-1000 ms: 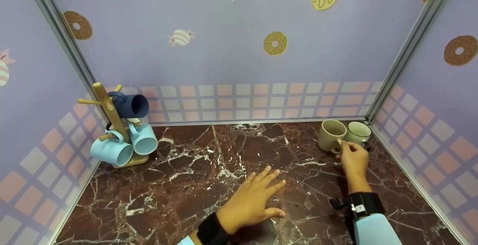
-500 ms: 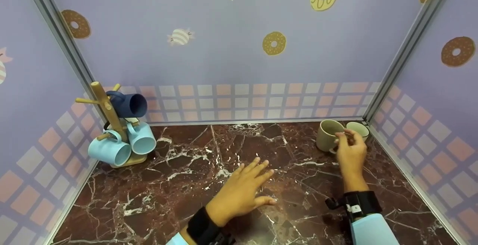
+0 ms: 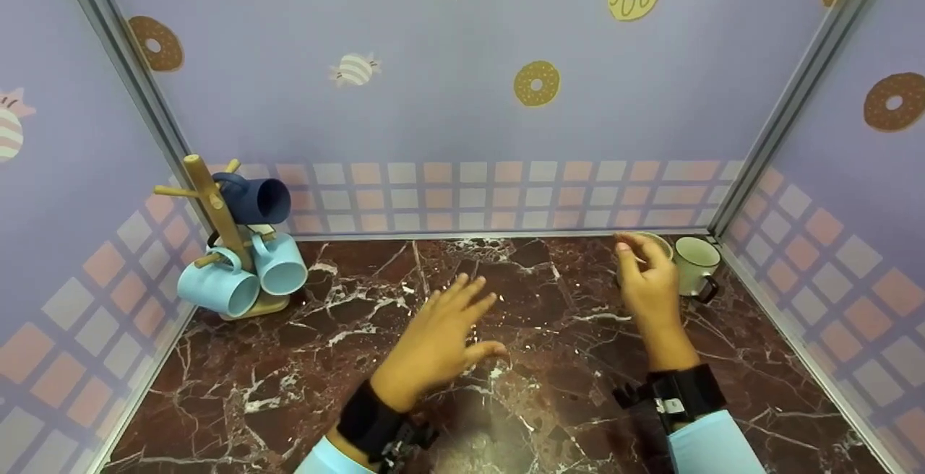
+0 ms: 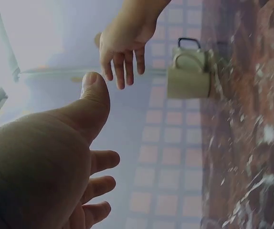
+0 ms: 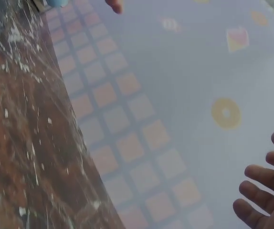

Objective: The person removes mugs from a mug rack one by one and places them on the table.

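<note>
Now that the right hand [image 3: 650,290] has come away from the tan mug [image 4: 189,86]: the mug stands by itself, upright on the counter [image 3: 303,365], at two o'clock in the head view.
Right hand: a second ago its fingers were at the mug's near right side; now they are raised above it, loosely bent and holding nothing, and the left wrist view shows a gap between them and the mug.
Left hand [image 3: 433,344]: fairly wide, thumb out, holding nothing; it has drifted towards ten o'clock and hovers over the middle of the counter.
Green mug [image 3: 695,268]: at three o'clock from the tan mug, just beside it; whether the two touch, I cannot tell. The hand covers less of it than half a second ago.
Wooden stand [image 3: 220,214]: at ten o'clock, unchanged, a navy mug [image 3: 254,199] and two light blue mugs [image 3: 217,290] hanging from it.
Tan mug, judged from this: handling it looks finished for now, as neither of the hands grips anything.
</note>
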### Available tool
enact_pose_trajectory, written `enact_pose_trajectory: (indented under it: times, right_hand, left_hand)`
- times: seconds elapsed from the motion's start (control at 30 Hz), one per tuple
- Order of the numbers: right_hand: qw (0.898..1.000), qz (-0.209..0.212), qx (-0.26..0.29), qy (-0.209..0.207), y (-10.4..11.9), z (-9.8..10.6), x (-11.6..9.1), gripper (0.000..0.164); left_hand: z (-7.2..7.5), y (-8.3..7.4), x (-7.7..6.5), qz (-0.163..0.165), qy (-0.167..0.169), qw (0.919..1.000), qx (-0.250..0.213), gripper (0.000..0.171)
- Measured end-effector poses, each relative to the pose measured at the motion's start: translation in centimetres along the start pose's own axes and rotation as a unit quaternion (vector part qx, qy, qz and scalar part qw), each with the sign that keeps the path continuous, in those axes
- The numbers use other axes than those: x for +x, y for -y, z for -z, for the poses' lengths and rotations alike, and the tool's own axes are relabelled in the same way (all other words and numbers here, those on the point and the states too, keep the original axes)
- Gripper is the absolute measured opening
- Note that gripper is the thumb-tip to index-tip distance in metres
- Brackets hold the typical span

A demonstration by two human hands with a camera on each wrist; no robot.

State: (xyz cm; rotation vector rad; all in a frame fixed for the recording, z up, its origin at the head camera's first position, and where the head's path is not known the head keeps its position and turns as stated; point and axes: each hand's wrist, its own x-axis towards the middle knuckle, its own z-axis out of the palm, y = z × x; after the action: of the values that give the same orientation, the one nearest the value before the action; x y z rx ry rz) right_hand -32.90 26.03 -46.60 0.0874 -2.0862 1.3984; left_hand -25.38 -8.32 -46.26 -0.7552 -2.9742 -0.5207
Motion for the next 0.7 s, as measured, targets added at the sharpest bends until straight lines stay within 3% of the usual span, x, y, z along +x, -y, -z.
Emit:
enact_pose_trajectory:
  times: [0.17,0.37,0.57,0.7]
  right_hand:
    - [0.993,0.051,-0.069,0.075,1.7,-1.4,-0.9,0.043]
    - [0.973,0.111,-0.144,0.145,3.4,-2.5,-2.5,0.06]
    - [0.95,0.172,-0.188,0.182,4.0,-3.2,-3.9,0.064]
    - [0.942,0.2,-0.194,0.189,4.0,-3.4,-4.3,0.066]
  left_hand:
    - [1.9,1.7,-0.3,0.024,-0.025,0.9992,-0.019,0.09]
    - [3.9,3.9,-0.9,0.047,-0.07,0.9956,-0.039,0.085]
    - [4.5,5.6,-1.3,0.064,-0.094,0.9928,-0.04,0.085]
    - [5.0,6.5,-1.4,0.077,-0.108,0.9905,-0.038,0.091]
